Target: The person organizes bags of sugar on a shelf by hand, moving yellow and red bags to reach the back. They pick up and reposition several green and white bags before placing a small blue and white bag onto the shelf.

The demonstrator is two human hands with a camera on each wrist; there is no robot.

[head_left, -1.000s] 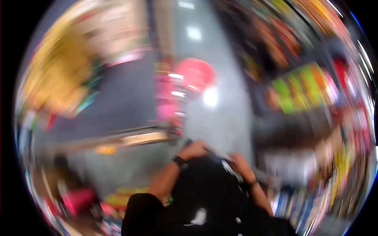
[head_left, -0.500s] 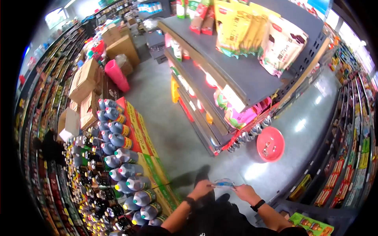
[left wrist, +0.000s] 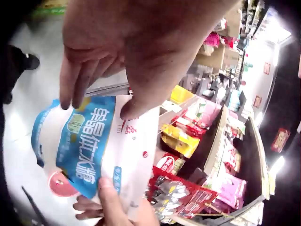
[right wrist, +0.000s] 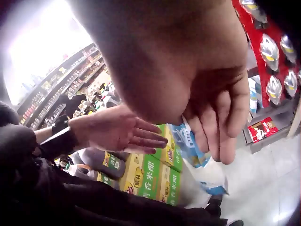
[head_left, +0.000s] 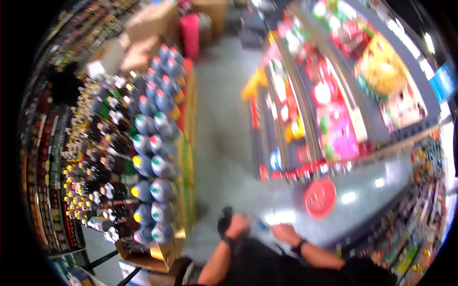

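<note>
A blue-and-white printed bag (left wrist: 89,146) is held between both hands. In the left wrist view, the left hand (left wrist: 122,52) grips its upper edge, thumb and fingertips against the bag. Pinching the lower end is the right hand (left wrist: 117,207), its thumb on the front. The right wrist view has the right hand's (right wrist: 202,84) fingers curled over the bag (right wrist: 188,143), with the left hand (right wrist: 115,129) beyond, fingers fairly straight. Blurred in the head view, the left hand (head_left: 237,226) and right hand (head_left: 286,234) are close together in front of the body.
Rows of large bottles (head_left: 162,167) on cartons stand at the left. A shelf unit (head_left: 300,95) with colourful packets is ahead to the right, a red basin (head_left: 320,198) on the floor near its end. Cardboard boxes (head_left: 152,21) are farther back; more stocked shelves (head_left: 405,229) line the right.
The head view has turned left, bringing the bottles and cartons nearer the middle and shifting the shelf unit right. Both hands still hold the bag in front of the body.
</note>
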